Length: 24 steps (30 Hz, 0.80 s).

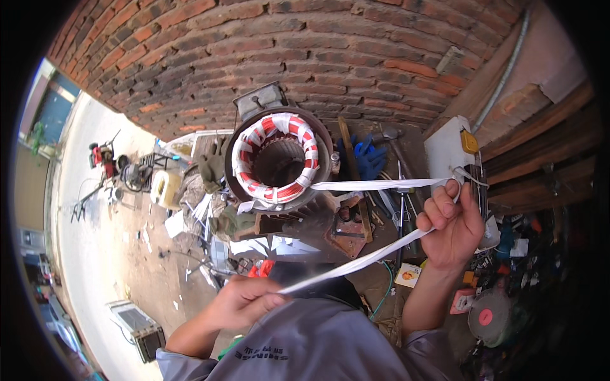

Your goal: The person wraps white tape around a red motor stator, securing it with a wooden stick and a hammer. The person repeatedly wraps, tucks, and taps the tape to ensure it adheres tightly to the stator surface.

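In the left hand (249, 302), fingers pinch the white tape (376, 185); in the right hand (450, 233), they clasp its bend; it runs to the red-and-white ring (241, 151), seated in a round metal housing (325, 148) on the surface (416, 143); uneven pull could twist or tear it; what the pale jerrycan (166, 188) holds, I cannot tell.

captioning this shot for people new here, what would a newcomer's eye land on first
Probably the red-and-white wrapped ring at upper centre, set in a round metal housing in front of the brick wall. Next would be the white strip, stretching from the ring's lower right to the right hand, then slanting down to the left hand.
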Available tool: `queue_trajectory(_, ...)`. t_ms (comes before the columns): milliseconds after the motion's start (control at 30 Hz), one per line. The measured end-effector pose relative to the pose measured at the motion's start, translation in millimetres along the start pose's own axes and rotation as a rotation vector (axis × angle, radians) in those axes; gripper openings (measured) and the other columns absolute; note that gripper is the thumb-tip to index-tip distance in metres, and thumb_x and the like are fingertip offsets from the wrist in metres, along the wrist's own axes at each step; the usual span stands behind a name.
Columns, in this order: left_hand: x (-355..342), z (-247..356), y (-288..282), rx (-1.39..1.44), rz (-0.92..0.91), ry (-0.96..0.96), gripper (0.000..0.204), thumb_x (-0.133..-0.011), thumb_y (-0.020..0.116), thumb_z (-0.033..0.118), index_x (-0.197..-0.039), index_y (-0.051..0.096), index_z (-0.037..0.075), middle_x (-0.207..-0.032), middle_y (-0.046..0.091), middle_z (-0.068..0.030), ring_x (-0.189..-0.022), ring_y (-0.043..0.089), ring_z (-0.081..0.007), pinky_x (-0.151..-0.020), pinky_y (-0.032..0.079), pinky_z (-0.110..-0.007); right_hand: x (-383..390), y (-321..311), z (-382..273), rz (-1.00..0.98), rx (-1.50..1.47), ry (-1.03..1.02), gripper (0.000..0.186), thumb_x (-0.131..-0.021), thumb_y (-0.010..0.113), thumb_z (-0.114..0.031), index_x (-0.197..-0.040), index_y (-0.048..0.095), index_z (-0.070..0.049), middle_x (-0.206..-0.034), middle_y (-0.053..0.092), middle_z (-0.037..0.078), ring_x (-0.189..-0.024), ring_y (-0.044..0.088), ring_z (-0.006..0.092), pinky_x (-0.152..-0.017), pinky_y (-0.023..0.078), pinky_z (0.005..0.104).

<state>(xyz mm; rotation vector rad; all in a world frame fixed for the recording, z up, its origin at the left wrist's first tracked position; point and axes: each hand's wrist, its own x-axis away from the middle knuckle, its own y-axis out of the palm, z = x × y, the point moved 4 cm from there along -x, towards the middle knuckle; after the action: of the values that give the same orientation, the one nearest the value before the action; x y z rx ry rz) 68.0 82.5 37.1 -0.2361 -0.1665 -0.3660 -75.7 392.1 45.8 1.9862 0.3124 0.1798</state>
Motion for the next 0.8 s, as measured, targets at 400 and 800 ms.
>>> queue_trajectory(400,-70.0,-1.7,34.9,-0.541,0.219,0.384,0.017,-0.082,0.076,0.011,-0.098,0.075,0.004,-0.068,0.055,-0.0047,-0.058,0.056,-0.0231,-0.052,0.044,-0.036,-20.7,18.4,50.7,-0.433,1.531,-0.110,0.060,-0.089,0.080,-0.024,-0.133,0.056,0.009,-0.107,0.071,0.016,-0.105,0.067,0.0289,-0.093,0.052,0.0423)
queue_trajectory(800,-74.7,-25.3,-3.6,-0.326,0.568,0.580,0.035,-0.069,0.086,0.019,-0.101,0.079,0.008,-0.099,0.065,-0.0046,-0.094,0.065,-0.0216,-0.084,0.053,-0.038,-70.1,43.0,74.4,-0.412,1.548,0.623,0.014,-0.082,0.080,-0.002,-0.093,0.074,0.002,-0.079,0.063,0.007,-0.065,0.059,0.0144,-0.056,0.045,0.0280)
